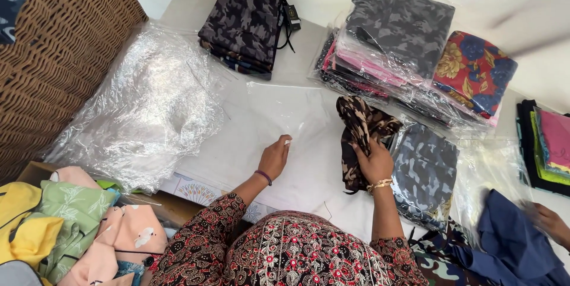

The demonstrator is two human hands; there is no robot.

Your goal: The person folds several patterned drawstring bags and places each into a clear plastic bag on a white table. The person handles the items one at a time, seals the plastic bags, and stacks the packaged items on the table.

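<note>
Nearest in view, patterned red-and-black sleeves (pixel 279 250) of the person at work; near left a heap of pastel clothes (pixel 77 226) in yellow, green and peach; near right a co-worker's hand (pixel 552 223) on a navy cloth (pixel 510 244). Right hand (pixel 375 164) is clamped on a folded brown-and-black camouflage garment (pixel 360 137), fingers wrapped around its near edge, garment held just above the white table (pixel 237 149) and right of centre. Left hand (pixel 275 156) has fingertips pinched together on the near edge of a clear plastic bag (pixel 285 114) lying flat on the table just left of the garment. Judged step: bagging, with the bag's mouth being found and the garment not yet inside. The next move would call for parting the two film layers, which cling, then sliding the fold in square so it does not bunch. Just right, a bagged grey camouflage piece (pixel 424 170). Left, a loose stack of empty clear bags (pixel 142 108) beside a wicker basket (pixel 59 42). Far, an unbagged dark camouflage stack (pixel 243 24) and a bagged pile (pixel 398 36) with a red floral one (pixel 472 72).
</note>
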